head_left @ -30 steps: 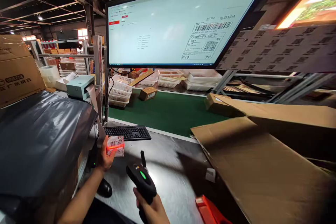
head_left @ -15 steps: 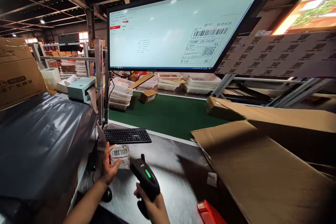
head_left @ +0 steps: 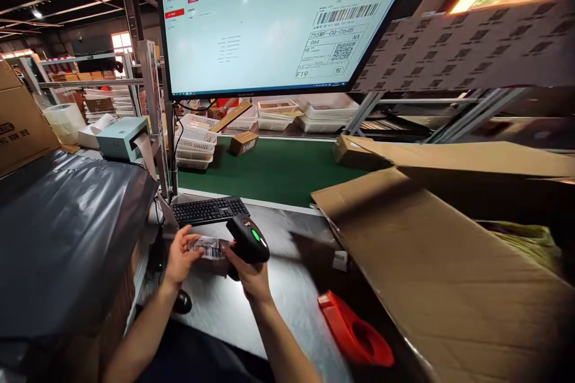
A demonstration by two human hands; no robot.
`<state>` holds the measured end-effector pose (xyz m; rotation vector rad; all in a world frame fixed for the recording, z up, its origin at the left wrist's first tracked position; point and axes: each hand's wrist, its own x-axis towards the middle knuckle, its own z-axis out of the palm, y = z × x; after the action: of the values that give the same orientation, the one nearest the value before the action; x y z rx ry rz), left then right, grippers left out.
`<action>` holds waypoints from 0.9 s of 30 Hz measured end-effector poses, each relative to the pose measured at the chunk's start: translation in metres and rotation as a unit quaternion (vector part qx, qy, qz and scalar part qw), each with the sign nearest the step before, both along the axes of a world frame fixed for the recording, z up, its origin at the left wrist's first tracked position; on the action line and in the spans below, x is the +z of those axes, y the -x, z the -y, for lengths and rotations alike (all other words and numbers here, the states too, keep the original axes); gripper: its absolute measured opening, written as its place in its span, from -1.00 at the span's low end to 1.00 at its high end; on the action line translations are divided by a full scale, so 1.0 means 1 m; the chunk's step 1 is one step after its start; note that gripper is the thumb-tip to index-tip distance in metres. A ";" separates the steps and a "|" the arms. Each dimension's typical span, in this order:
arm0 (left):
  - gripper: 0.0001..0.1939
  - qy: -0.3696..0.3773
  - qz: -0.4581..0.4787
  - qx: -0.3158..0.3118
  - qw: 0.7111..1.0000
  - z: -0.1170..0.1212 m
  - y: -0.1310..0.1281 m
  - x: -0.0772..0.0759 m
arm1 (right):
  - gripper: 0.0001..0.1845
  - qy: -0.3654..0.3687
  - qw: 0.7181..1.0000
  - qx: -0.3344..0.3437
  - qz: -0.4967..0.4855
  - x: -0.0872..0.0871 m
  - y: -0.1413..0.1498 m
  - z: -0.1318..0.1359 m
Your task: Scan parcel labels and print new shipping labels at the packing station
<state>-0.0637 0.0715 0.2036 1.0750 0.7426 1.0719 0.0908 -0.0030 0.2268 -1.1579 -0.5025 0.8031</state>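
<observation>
My left hand (head_left: 180, 256) pinches the left edge of a small packet (head_left: 211, 248) with a barcode label, held above the metal table. My right hand (head_left: 252, 275) is wrapped round a black barcode scanner (head_left: 251, 240) with a lit green light. Its fingertips reach the packet's right edge. Behind both hands lies a black keyboard (head_left: 211, 209). A black mouse (head_left: 182, 301) rests near my left forearm. The monitor (head_left: 278, 30) above shows a shipping label with a barcode.
A large open cardboard box (head_left: 431, 251) takes up the right side, a red tape dispenser (head_left: 354, 332) beside it. Beyond the table runs a green conveyor belt (head_left: 278, 170) with a small carton (head_left: 243, 143). A label printer (head_left: 122, 137) and grey plastic sheeting (head_left: 67, 239) stand at left.
My right hand has brought the scanner up and left, and its fingers now meet the packet. The packet has tipped in my left hand. The whole view has shifted.
</observation>
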 end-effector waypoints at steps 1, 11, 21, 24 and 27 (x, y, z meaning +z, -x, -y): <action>-0.26 0.007 -0.008 -0.015 1.000 -0.001 0.000 0.006 | -0.47 -0.002 1.000 0.006 0.004 0.001 0.001 0.000; -0.62 -0.013 0.015 0.049 0.999 0.031 -0.021 0.024 | -0.42 -0.026 0.998 -0.045 -0.038 0.004 0.009 0.004; -0.54 -0.029 -0.056 -0.019 0.998 0.020 -0.007 0.040 | -0.45 -0.022 1.000 0.010 0.018 0.022 0.005 0.006; -0.29 -0.085 -0.107 0.054 0.989 0.009 0.004 0.054 | -0.49 -0.005 0.995 0.050 0.086 0.026 0.003 0.009; -0.33 -0.110 -0.160 0.025 0.981 0.003 0.010 0.069 | -0.52 -0.008 0.992 0.051 0.116 0.027 0.005 0.011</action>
<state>-0.0740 0.0684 0.2723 1.4469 0.9246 1.0540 0.0860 -0.0143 0.2534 -1.2260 -0.7644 0.7531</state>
